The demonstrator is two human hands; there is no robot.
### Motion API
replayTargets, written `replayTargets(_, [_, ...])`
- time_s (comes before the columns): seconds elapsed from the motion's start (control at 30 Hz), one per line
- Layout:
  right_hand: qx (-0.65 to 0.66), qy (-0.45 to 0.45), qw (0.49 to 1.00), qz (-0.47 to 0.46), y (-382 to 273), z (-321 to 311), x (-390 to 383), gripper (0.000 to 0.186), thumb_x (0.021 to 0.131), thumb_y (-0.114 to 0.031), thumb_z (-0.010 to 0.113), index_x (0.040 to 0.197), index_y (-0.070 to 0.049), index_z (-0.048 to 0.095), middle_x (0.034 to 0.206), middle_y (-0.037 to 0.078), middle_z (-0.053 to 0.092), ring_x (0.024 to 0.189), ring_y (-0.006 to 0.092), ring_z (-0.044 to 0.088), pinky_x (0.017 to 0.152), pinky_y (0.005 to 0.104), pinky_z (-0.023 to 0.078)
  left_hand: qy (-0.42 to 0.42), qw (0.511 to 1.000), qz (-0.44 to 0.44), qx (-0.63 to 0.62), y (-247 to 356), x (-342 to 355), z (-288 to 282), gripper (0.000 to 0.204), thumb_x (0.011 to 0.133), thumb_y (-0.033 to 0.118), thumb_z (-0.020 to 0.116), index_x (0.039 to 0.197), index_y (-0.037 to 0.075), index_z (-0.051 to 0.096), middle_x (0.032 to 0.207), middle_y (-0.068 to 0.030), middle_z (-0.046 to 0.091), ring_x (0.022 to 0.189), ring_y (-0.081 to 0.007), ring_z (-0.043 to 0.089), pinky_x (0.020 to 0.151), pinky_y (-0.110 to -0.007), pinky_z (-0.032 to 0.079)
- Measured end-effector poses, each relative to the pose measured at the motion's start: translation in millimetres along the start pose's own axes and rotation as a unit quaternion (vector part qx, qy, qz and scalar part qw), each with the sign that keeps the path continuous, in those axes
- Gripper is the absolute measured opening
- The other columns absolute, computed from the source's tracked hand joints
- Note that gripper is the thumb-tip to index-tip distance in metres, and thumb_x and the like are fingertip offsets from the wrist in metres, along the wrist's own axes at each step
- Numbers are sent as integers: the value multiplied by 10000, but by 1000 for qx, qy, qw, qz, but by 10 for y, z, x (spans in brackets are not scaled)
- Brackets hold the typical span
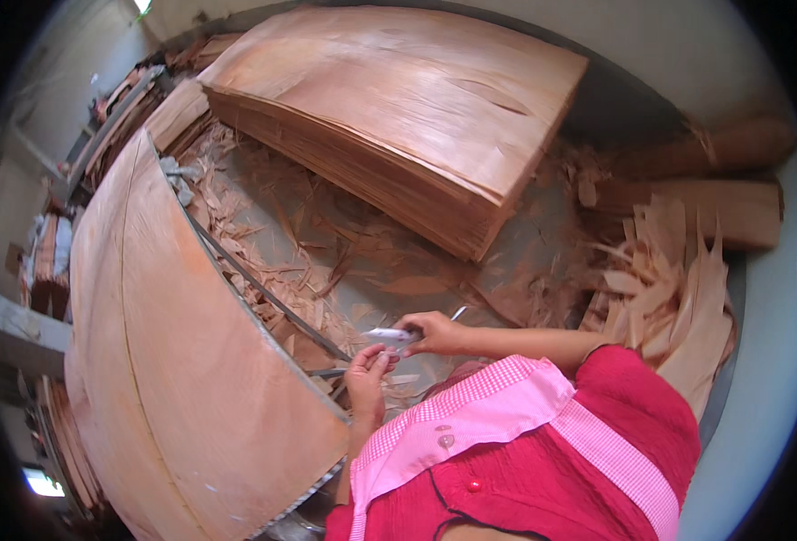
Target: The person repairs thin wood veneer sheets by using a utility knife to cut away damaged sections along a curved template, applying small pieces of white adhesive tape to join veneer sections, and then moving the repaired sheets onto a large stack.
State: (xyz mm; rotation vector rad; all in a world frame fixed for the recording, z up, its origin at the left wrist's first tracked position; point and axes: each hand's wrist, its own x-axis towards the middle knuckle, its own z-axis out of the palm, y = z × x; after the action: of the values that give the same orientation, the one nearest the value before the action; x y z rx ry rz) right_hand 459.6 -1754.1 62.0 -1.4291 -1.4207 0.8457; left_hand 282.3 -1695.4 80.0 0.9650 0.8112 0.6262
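In front of my body, low in the middle of the picture, both hands are close together. My right hand (436, 332) grips a small flat white object with purplish marks (388, 334), whose kind I cannot make out. A thin white strip (459, 314) sticks out behind that hand. Just below the object, the fingers of my left hand (367, 380) are pinched together, and what they hold, if anything, is too small to tell. To the left of the hands lies a large wood veneer sheet (209, 361) with a dark line running along it.
A thick stack of veneer sheets (398, 90) stands on the floor ahead. Veneer scraps (299, 261) litter the floor between it and the sheet. A dark bar (263, 293) runs along the sheet's edge. At right, long veneer strips (660, 279) are heaped by the wall.
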Motion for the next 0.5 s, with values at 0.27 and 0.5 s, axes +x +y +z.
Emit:
replayTargets(0.27, [155, -64, 967, 189, 260, -202, 1415, 194, 687, -103, 699, 776, -32, 541, 631, -2, 523, 580, 69, 468, 515, 237, 394, 207, 973, 90, 49, 294, 1208, 8, 295, 774, 8, 565, 1061, -25, 505, 941, -78, 600, 658, -116, 574, 629, -195, 445])
replayTargets(0.5, [78, -147, 971, 172, 728, -505, 3349, 227, 694, -116, 704, 820, -16, 544, 675, 13, 544, 615, 69, 493, 538, 232, 418, 242, 769, 315, 500, 972, 2771, -351, 155, 683, 82, 663, 830, 36, 645, 878, -93, 603, 663, -270, 568, 645, -340, 459])
